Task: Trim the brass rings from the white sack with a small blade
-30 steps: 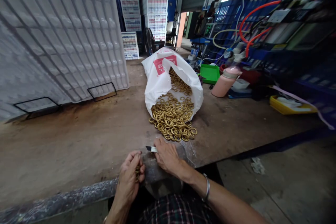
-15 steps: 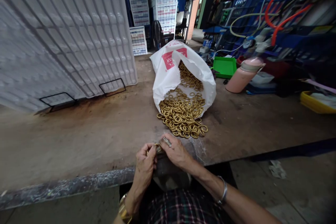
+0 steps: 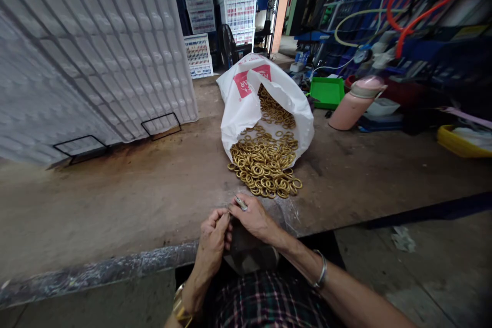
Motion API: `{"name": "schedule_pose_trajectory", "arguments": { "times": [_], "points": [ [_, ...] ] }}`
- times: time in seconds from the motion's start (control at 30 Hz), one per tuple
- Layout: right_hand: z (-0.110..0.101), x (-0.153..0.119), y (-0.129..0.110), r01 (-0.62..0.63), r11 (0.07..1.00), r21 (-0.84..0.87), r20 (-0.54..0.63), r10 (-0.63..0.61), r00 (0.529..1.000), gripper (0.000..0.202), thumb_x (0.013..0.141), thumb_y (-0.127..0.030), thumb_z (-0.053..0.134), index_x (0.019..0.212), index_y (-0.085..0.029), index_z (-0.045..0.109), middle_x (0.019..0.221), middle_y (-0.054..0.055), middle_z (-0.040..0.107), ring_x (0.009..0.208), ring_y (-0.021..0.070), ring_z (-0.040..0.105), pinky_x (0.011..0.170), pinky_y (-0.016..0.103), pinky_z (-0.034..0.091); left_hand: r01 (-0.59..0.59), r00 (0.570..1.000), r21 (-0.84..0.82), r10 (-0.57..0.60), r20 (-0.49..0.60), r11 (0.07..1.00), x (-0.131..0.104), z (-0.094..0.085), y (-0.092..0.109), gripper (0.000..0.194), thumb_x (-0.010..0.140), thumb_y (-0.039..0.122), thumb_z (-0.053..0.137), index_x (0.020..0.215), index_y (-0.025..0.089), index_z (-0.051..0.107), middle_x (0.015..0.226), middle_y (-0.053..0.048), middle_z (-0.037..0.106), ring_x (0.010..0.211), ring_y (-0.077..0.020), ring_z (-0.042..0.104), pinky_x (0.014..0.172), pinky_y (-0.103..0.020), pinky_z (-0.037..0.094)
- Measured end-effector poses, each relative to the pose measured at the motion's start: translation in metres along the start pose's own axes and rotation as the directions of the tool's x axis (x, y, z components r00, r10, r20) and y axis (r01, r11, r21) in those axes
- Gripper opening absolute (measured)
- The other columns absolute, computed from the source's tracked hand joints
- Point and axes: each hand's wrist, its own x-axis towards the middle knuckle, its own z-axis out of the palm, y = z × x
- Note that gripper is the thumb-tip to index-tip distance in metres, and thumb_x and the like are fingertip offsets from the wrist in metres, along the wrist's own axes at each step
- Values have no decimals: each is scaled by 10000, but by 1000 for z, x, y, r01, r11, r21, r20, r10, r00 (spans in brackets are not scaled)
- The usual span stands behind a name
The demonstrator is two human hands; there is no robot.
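Observation:
In front of me, above the table's near edge, my two hands meet at their fingertips. My left hand (image 3: 213, 236) is closed in a pinch; the brass ring seen at its fingertips a moment earlier is now mostly covered by the fingers. Closed around a small silver-coloured metal tool (image 3: 241, 202), my right hand (image 3: 253, 219) presses its fingertips close to the left ones. What kind of tool it is cannot be made out. Just beyond the hands, a pile of brass rings (image 3: 265, 166) spills from the mouth of a white plastic sack (image 3: 240, 110) lying on its side.
White ribbed plastic trays (image 3: 126, 51) stand upright at the left in black wire holders (image 3: 161, 125). On the table's right are a green tray (image 3: 326, 92), a pink bottle (image 3: 351, 107) and a yellow basket (image 3: 463, 143). Stacked white crates (image 3: 239, 5) rise behind the sack.
The brass ring between the hands has gone from plain view behind the fingers, and the fingertips have come closer together. The whole view has shifted slightly.

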Motion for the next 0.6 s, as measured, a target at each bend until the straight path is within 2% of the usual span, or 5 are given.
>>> {"name": "schedule_pose_trajectory", "arguments": {
  "times": [0.17, 0.43, 0.5, 0.6],
  "points": [
    [1, -1, -1, 6, 1000, 12, 18, -6, 1000, 121, 741, -214, 445, 638, -170, 490, 544, -52, 445, 527, 84, 392, 494, 184, 293, -8, 998, -21, 10, 64, 1000, -1, -1, -2, 365, 768, 527, 529, 797, 166, 487, 610, 40, 455, 450, -62, 406, 385, -148, 299],
    [3, 3, 2, 80, 996, 43, 33, -82, 996, 178, 785, -224, 423, 629, -165, 487, 574, -38, 479, 564, 93, 421, 543, 195, 318, 40, 992, -191, -17, 123, 981, -6, -4, 1, 366, 729, 508, 594, 785, 172, 459, 595, 52, 441, 434, -52, 386, 384, -153, 277],
    [2, 4, 2, 77, 997, -18, 23, -76, 997, 194, 806, -223, 407, 642, -164, 491, 589, -28, 498, 573, 97, 435, 551, 199, 318, 47, 990, -223, -15, 141, 974, -7, -5, 2, 357, 733, 497, 596, 791, 171, 462, 592, 52, 442, 437, -51, 385, 387, -152, 273],
    [-2, 1, 2, 74, 969, -237, -17, -80, 997, 195, 833, -223, 395, 688, -164, 511, 611, -12, 517, 586, 108, 452, 558, 211, 305, 39, 992, -245, -8, 127, 969, -6, -5, 3, 354, 731, 492, 604, 787, 171, 466, 584, 52, 441, 437, -52, 385, 386, -153, 274]
  ]
}}
